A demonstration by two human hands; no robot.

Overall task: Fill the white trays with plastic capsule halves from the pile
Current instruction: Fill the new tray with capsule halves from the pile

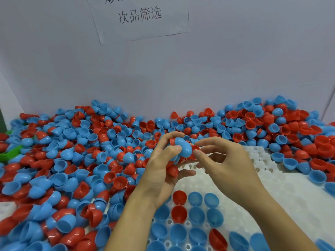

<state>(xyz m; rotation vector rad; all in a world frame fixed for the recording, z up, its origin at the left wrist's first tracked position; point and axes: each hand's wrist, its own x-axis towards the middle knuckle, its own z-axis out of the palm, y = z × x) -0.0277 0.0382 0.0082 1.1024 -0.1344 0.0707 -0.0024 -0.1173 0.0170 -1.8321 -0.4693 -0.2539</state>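
Observation:
A big pile of red and blue capsule halves (pixel 76 160) covers the table from the left to the back wall. A white tray (pixel 282 192) with round sockets lies at the lower right. Several blue and red halves (pixel 195 216) sit in its near rows. My left hand (pixel 163 171) grips a bunch of nested halves above the tray's far left corner, a blue half (pixel 183 147) on top and red ones below. My right hand (pixel 223 163) pinches a small red half (pixel 196 150) at the edge of that bunch with thumb and forefinger.
A white wall (pixel 181 73) stands right behind the pile, with a paper sign (pixel 139 17) taped to it. Something green (pixel 9 154) pokes out of the pile at the far left. A bit of another white tray (pixel 7 208) shows at the left edge.

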